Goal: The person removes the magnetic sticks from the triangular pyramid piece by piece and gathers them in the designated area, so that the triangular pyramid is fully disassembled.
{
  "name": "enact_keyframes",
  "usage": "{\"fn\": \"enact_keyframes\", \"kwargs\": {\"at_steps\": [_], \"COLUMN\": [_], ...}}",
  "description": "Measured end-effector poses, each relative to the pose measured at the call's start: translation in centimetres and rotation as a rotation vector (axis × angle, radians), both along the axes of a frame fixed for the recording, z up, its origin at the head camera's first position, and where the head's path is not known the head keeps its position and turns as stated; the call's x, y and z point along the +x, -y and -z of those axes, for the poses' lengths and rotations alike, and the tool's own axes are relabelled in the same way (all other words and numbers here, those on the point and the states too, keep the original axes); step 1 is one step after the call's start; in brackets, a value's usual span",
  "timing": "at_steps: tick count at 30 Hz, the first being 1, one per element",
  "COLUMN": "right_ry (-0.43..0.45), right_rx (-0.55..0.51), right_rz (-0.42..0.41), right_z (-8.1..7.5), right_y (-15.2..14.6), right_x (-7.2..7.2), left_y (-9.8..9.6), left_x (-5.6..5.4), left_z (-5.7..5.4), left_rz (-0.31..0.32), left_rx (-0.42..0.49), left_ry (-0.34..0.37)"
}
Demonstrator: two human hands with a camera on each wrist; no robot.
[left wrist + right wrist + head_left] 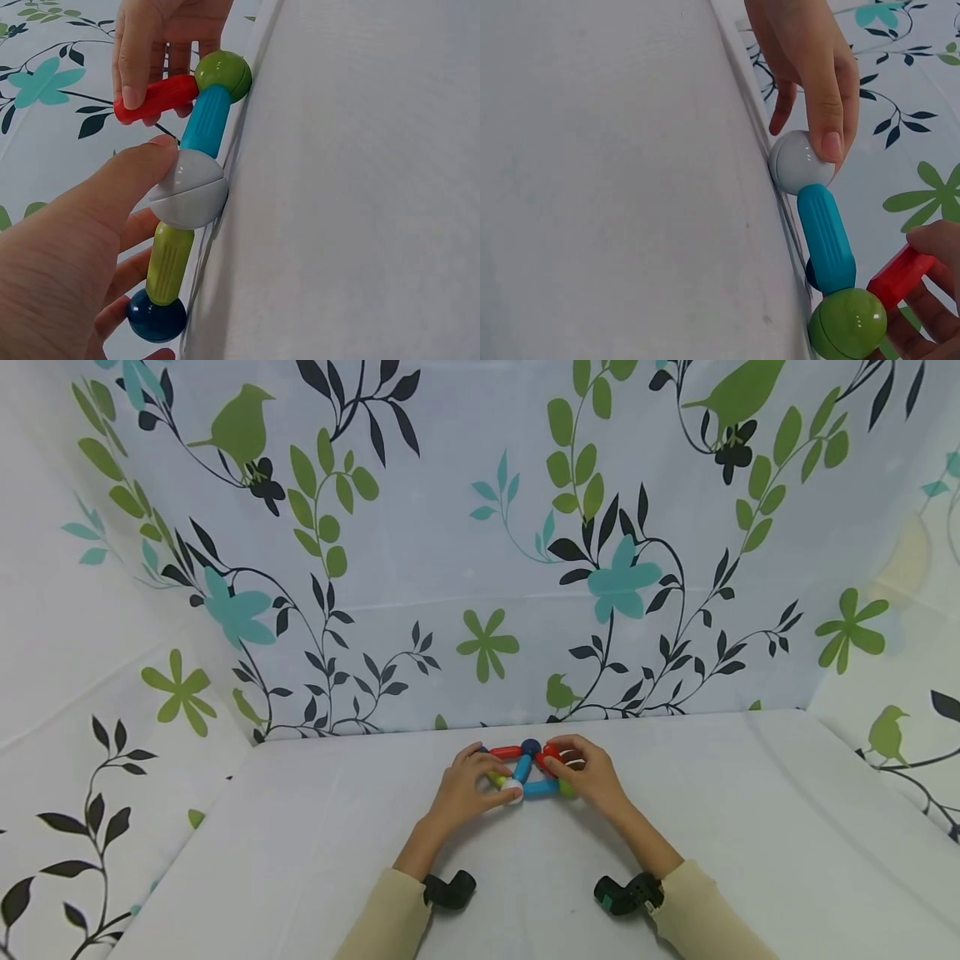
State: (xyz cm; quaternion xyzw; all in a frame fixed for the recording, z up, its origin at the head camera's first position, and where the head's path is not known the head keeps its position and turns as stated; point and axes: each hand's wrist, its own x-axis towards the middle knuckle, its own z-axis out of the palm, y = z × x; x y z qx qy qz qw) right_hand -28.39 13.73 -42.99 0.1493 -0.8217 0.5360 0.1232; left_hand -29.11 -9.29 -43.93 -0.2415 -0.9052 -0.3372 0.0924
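Note:
On the white table stands a frame of ball-and-rod building toy pieces. My left hand (467, 783) holds its left side, thumb on the white ball (189, 189), fingers behind the yellow-green rod (170, 262) and a dark blue ball (157, 315). My right hand (594, 772) pinches a red rod (157, 99) that meets the green ball (848, 323). A light blue rod (826, 238) joins the white and green balls along the front. Farther back, another dark blue ball (531, 747) links a second red rod (505, 752) and a second blue rod (522, 767).
The white tabletop (337, 843) extends to both sides and in front. Close behind the toy frame, a patterned cloth (420, 568) with leaves, birds and flowers rises at the table's back edge. Black wrist cameras (450, 890) sit at both sleeves.

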Motion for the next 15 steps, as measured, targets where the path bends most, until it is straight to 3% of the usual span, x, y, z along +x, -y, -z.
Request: {"fn": "enact_keyframes", "kwargs": {"at_steps": [15], "right_ry": [-0.002], "right_rx": [0.116], "right_rz": [-0.062], "right_z": [-1.4], "right_y": [-1.7], "right_x": [-0.1], "left_y": [-0.1], "left_x": [0.1], "left_z": [-0.2], "left_rz": [-0.013], "left_rx": [0.003], "left_ry": [0.046]}}
